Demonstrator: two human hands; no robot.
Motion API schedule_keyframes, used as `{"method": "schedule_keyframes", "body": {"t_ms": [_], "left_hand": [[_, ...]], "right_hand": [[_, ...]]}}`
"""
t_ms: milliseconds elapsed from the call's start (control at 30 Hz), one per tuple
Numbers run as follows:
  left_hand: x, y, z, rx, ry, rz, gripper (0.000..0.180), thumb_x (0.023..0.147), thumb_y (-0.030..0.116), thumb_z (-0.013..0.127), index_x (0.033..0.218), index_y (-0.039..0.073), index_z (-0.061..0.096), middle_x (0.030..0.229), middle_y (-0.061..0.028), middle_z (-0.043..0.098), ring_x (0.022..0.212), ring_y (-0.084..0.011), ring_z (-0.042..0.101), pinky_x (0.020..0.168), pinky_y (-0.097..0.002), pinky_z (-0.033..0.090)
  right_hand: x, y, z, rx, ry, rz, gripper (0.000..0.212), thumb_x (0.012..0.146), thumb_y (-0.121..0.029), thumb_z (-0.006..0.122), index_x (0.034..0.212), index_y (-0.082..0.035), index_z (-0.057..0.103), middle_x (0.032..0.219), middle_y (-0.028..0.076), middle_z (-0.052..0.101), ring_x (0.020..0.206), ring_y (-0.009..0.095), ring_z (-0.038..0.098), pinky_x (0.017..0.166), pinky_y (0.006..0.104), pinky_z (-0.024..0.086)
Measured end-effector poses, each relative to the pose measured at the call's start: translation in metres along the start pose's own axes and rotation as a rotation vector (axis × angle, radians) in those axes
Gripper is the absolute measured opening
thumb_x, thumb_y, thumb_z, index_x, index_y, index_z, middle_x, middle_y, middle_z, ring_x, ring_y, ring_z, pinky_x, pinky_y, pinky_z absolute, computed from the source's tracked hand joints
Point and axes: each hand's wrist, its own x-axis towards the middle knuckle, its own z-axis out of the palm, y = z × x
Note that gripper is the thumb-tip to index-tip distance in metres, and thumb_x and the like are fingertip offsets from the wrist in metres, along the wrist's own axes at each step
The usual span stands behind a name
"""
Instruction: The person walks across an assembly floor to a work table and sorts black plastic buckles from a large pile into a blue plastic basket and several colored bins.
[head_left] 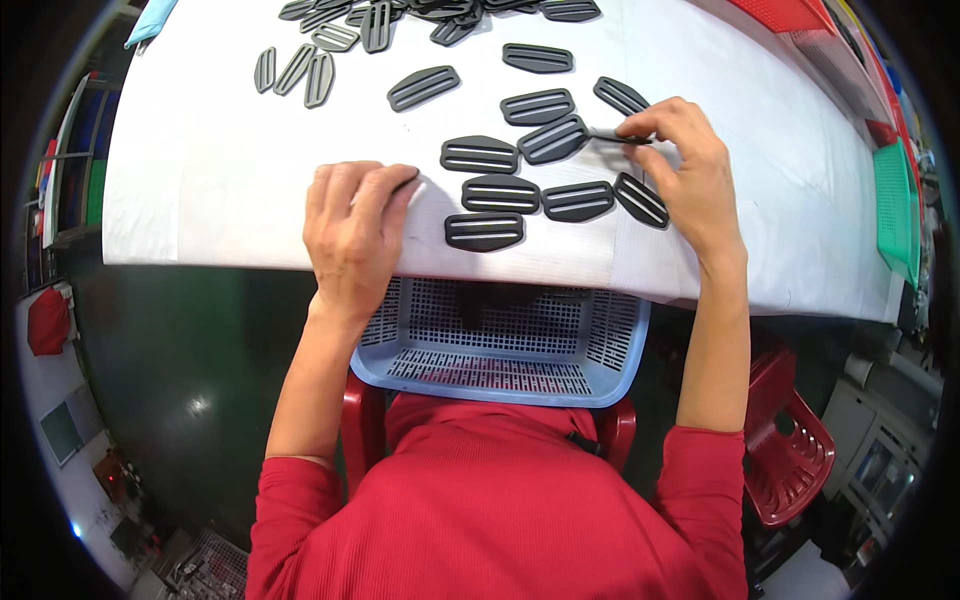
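Note:
My right hand [692, 170] pinches a black strap slider buckle [612, 136] between thumb and fingers, seen nearly edge-on. My left hand [350, 232] is closed near the table's front edge, with a small dark edge showing at its fingertips; what it belongs to is mostly hidden. Between my hands, several flat black slider buckles with long slots lie loose on the white tabletop [240, 190]. Among them are a tilted buckle [553, 139], touching its neighbours, a buckle [484, 231] nearest the front, and a slanted buckle [641, 200] beside my right hand.
A heap of more buckles [376, 26] lies at the far side. A blue slotted basket [480, 393] rests on my lap under the table edge, with something dark inside. A green basket [896, 210] and red bins [785, 14] stand at right. A red chair [795, 450] is behind right.

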Motion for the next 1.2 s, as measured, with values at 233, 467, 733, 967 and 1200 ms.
{"method": "schedule_keyframes", "body": {"t_ms": [233, 467, 733, 967, 1200], "left_hand": [[-0.014, 0.006, -0.006, -0.115, -0.178, -0.006, 0.038, 0.067, 0.019, 0.08, 0.101, 0.008, 0.066, 0.1, -0.0072, 0.06, 0.092, -0.0266, 0.055, 0.079, -0.0387, 0.045], [-0.007, 0.012, -0.004, -0.144, -0.269, -0.068, 0.08, 0.059, 0.022, 0.085, 0.131, 0.011, 0.052, 0.14, -0.0142, 0.04, 0.131, -0.0361, 0.033, 0.106, -0.0464, 0.033], [0.041, -0.02, 0.042, -0.041, -0.448, 0.026, 0.109, 0.064, 0.068, 0.072, 0.15, 0.018, 0.026, 0.155, -0.0223, 0.013, 0.144, -0.0413, 0.002, 0.115, -0.057, 0.011], [0.052, -0.004, 0.064, -0.043, -0.472, 0.229, 0.093, 0.081, 0.07, 0.052, 0.145, 0.006, 0.031, 0.147, -0.0266, 0.03, 0.141, -0.0415, 0.021, 0.114, -0.0543, 0.016], [-0.009, 0.026, 0.016, -0.256, -0.476, 0.121, 0.075, 0.082, 0.038, 0.069, 0.141, 0.003, 0.038, 0.144, -0.0251, 0.032, 0.136, -0.0432, 0.028, 0.113, -0.0516, 0.023]], "right_hand": [[-0.031, -0.009, -0.001, -0.08, 0.117, 0.055, 0.033, 0.071, -0.016, 0.077, 0.102, -0.009, 0.068, 0.109, 0.008, 0.06, 0.103, 0.026, 0.054, 0.09, 0.0369, 0.042], [-0.061, -0.002, 0.014, -0.049, 0.216, 0.105, 0.056, 0.078, -0.023, 0.075, 0.128, -0.009, 0.055, 0.136, 0.014, 0.046, 0.132, 0.035, 0.036, 0.107, 0.0445, 0.032], [0.02, 0.017, 0.055, -0.317, 0.128, -0.048, 0.07, 0.091, -0.061, 0.044, 0.145, -0.017, 0.035, 0.15, 0.015, 0.032, 0.142, 0.033, 0.022, 0.115, 0.0529, 0.016], [0.012, 0.007, 0.06, -0.295, -0.014, -0.193, 0.058, 0.094, -0.051, 0.044, 0.137, -0.01, 0.047, 0.143, 0.007, 0.044, 0.137, 0.027, 0.035, 0.113, 0.0509, 0.022], [-0.058, -0.048, 0.055, -0.168, -0.104, -0.178, 0.051, 0.091, -0.034, 0.057, 0.134, -0.007, 0.049, 0.141, 0.01, 0.046, 0.135, 0.03, 0.037, 0.111, 0.0512, 0.024]]}}
